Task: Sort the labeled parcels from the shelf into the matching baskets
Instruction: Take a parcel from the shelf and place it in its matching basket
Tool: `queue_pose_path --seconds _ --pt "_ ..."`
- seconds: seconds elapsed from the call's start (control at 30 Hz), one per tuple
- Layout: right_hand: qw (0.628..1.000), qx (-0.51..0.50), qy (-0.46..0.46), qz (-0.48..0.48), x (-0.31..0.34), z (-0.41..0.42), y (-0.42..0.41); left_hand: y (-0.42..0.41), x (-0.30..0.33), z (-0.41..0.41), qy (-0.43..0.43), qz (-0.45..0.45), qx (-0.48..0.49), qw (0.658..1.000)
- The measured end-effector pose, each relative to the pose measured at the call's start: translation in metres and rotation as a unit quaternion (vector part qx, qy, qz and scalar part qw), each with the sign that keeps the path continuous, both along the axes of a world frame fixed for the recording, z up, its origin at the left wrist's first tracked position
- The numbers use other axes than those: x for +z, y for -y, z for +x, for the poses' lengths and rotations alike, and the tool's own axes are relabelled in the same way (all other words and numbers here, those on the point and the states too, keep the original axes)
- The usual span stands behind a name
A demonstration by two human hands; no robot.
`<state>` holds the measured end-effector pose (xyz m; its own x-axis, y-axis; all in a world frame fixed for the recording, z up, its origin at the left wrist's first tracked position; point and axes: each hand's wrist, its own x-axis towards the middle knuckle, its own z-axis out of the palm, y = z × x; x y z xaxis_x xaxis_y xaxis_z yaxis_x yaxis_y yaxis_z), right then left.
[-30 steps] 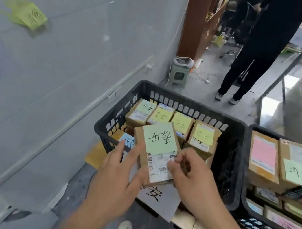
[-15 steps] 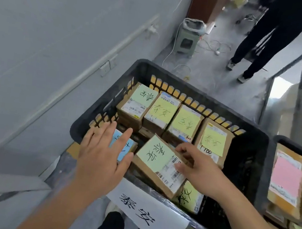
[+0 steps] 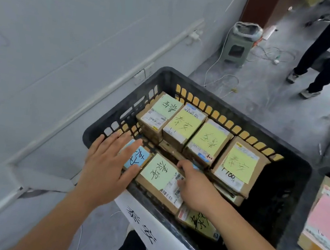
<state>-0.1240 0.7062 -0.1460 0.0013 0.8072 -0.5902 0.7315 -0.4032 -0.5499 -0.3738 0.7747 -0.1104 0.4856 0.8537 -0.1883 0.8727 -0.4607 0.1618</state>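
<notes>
Head view: the brown cardboard parcel with green note has come down from the air into the black plastic basket; right hand still pinches its edge; left hand lies flat, fingers straight; release seems next.

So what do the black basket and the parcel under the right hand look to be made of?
Black basket: moulded plastic by its look, matte, with slotted walls. Parcel under the right hand: brown corrugated cardboard, it seems, dull, carrying a green paper note and a printed white label.
</notes>
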Motion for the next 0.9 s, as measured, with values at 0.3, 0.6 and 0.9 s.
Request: queue_pose_path --seconds 0.3,0.6,0.9 --pt "0.995 -0.009 0.037 0.094 0.052 0.009 0.03 0.002 0.018 0.011 -0.018 -0.04 -0.027 0.999" --pt "0.958 -0.192 0.181 0.112 0.096 -0.02 0.093 -0.019 0.039 0.062 -0.007 -0.032 -0.264 0.964" --pt "0.866 -0.428 0.255 0.041 0.126 -0.096 0.206 0.029 0.057 0.098 0.03 -0.025 -0.495 0.868"
